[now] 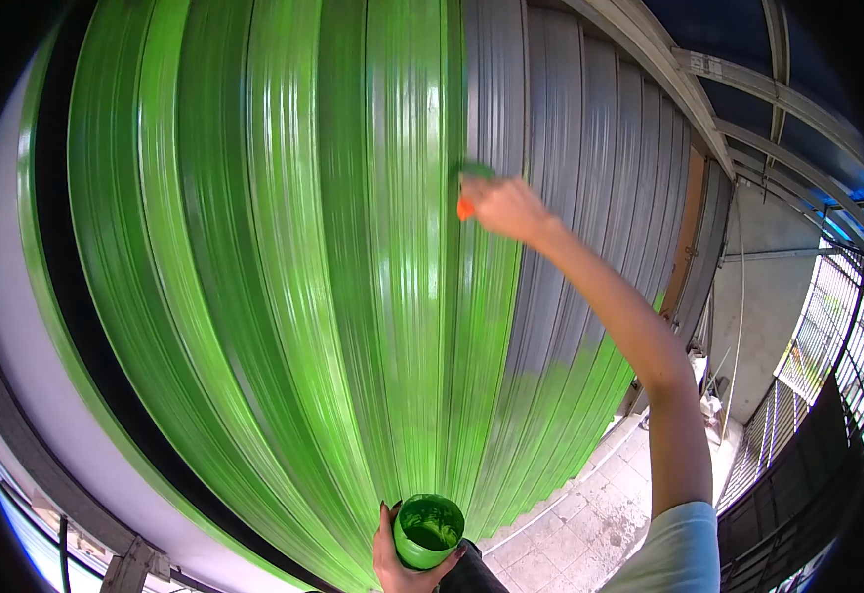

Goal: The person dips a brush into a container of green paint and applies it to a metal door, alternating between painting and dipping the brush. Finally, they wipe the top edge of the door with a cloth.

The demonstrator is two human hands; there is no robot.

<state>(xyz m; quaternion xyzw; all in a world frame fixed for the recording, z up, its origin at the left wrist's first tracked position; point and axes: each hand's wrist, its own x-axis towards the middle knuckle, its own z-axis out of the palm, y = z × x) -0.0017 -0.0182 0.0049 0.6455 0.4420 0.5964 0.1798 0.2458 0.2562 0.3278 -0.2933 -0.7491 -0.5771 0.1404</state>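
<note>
My right hand [513,210] is raised against a ribbed metal folding door [284,198], its fingers closed round a paintbrush [465,209] with an orange handle. Green blurred bristles touch or nearly touch the panel where green paint meets bare grey metal. Low in the view, my left hand [388,561] wraps round a small green paint cup [415,556]. Green paint coats the cup's inside and pools in it.
Grey unpainted panels [600,148] run to the right, green along their lower part. Below lies a tiled floor [580,524] with pale spots. A metal grille [782,415] and a roof frame [738,84] stand on the right. A white wall [17,287] is at left.
</note>
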